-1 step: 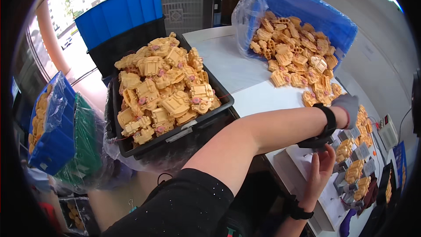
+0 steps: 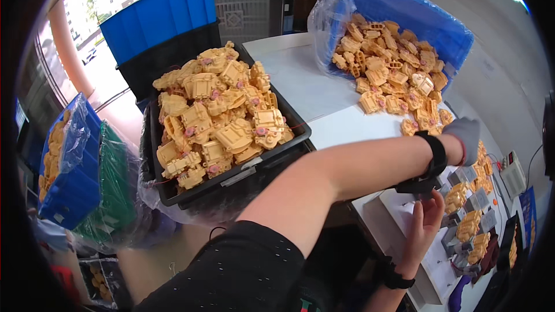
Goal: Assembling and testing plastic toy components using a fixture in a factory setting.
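Left arm stretched across to the right side of the table (image 2: pixel 344 130). Left hand (image 2: pixel 465 137), in a grey glove, was beside the loose tan plastic parts (image 2: pixel 426 117); its fingers were mostly hidden, so couldn't tell how far open they were or whether they held anything. A black strap (image 2: pixel 435 153) circled that wrist, with a black box (image 2: pixel 417 186) on its underside. Right hand (image 2: pixel 425 222), bare, was raised just below the box, thumb apart from loosely bent fingers, nothing visible in its grip; couldn't tell if the fingertips touched the box. A black band (image 2: pixel 398 281) sat on the right wrist.

Blue bin (image 2: pixel 399 6) lay tipped on the table, tan parts spilling out toward the gloved hand. Black crate (image 2: pixel 293 136), left of the arm, was heaped with more tan parts. Grey blocks (image 2: pixel 477 200) to the right of the right hand stood among a row of tan parts. White meter box (image 2: pixel 513 174) sat farther right.
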The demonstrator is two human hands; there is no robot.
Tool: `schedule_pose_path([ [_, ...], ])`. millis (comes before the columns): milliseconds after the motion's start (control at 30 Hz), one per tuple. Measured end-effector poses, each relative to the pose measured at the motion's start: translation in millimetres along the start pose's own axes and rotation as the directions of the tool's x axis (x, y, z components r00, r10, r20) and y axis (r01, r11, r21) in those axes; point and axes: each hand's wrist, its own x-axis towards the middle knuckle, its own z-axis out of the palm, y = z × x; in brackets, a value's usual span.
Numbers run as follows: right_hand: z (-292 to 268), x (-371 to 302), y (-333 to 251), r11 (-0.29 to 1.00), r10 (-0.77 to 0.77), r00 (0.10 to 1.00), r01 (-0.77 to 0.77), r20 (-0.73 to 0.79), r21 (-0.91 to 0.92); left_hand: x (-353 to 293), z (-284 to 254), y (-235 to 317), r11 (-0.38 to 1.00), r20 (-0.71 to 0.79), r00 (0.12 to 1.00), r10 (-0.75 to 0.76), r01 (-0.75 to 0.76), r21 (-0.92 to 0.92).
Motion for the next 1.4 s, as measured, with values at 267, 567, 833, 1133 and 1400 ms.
schedule_pose_path([
  [267, -1, 3, -2, 0.997, 0.025, 0.997, -0.030, -0.068, -0.065, -172, -184, -102, 0.987, -0.082, 0.984, -0.157, 0.154, -0.049],
  [567, -10, -21, -18, 0.922, -0.109, 0.988, 0.061, -0.105, -0.383, -323, -230, -215, 0.371, -0.318, 0.945, -0.071, 0.321, 0.871],
  [833, -86, -60, -59, 0.734, -0.094, 0.945, -0.147, -0.313, -0.663, -291, -219, -191, 0.326, -0.170, 0.981, 0.089, 0.133, 0.936],
  [1133, -73, -43, -35, 0.624, -0.055, 0.996, -0.020, -0.069, -0.781, -183, -23, -63, 0.980, -0.048, 0.979, 0.199, -0.199, -0.005],
  [1400, -66, -33, -26, 0.595, -0.031, 0.997, -0.037, -0.069, -0.803, -191, 50, -80, 0.950, -0.167, 0.986, -0.003, -0.050, -0.308],
])
